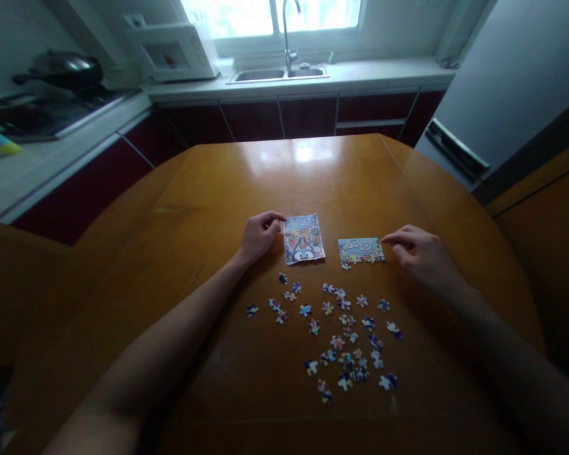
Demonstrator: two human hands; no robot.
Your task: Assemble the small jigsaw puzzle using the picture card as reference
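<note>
A small picture card (304,237) with a cartoon print lies on the wooden table (208,208). My left hand (258,236) rests at its left edge, fingers curled, thumb and forefinger touching the card's top corner. To the right lies a partly joined strip of puzzle (361,250). My right hand (420,253) sits beside it, fingertips pinched at the strip's right end. Several loose puzzle pieces (341,335) are scattered on the table nearer to me.
Beyond the table runs a kitchen counter with a sink and tap (284,71) under a window. A microwave (175,54) stands left of it, a dark pan (64,69) on the stove at far left. A grey fridge (507,82) stands at right.
</note>
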